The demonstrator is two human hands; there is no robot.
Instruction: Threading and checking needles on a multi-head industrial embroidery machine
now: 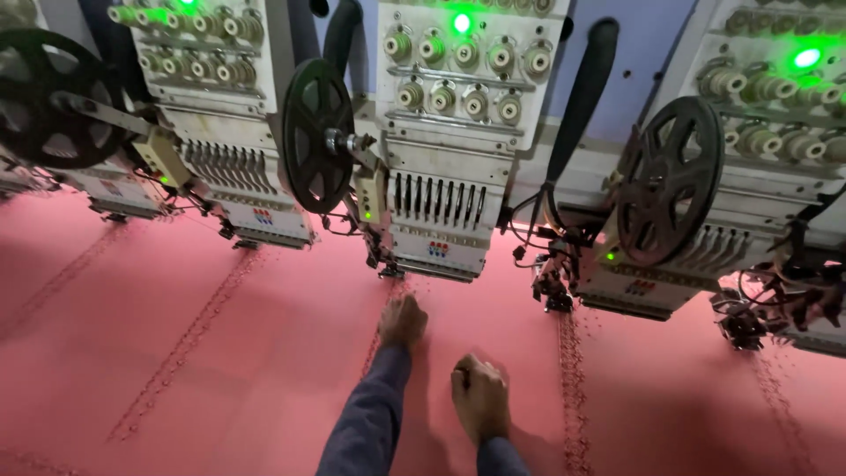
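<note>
My left hand lies flat, fingers down on the pink fabric, gripping nothing, right on the stitched line under the middle embroidery head. Right hand is loosely curled, knuckles on the cloth, nothing visibly held. Stitch rows run partway down; most fabric is still bare. Count: three heads clear, a fourth at the left edge; three black reels; three green lamps lit.

Pink fabric, darker red stitched bands; white machine heads, black reels, green lamps.
</note>
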